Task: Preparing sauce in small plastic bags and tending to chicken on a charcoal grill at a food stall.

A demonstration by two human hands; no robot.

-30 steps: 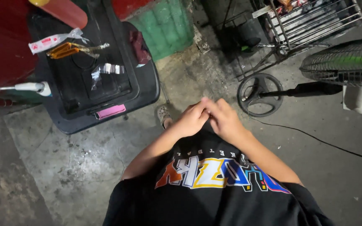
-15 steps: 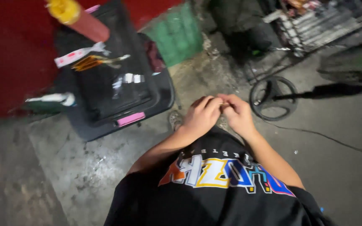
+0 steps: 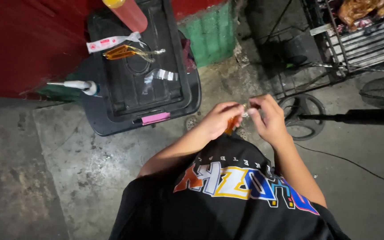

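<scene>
Over stained concrete floor (image 3: 67,178), left hand (image 3: 218,119) and right hand (image 3: 270,118) pinch one small orange packet (image 3: 231,124).

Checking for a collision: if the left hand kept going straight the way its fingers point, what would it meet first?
The left hand points toward the right hand, so it would probably meet those fingers first, at the small orange and clear item pinched between them.

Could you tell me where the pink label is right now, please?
In the head view, the pink label sits on the front edge of the black bin lid, left of the person's left hand.
</scene>
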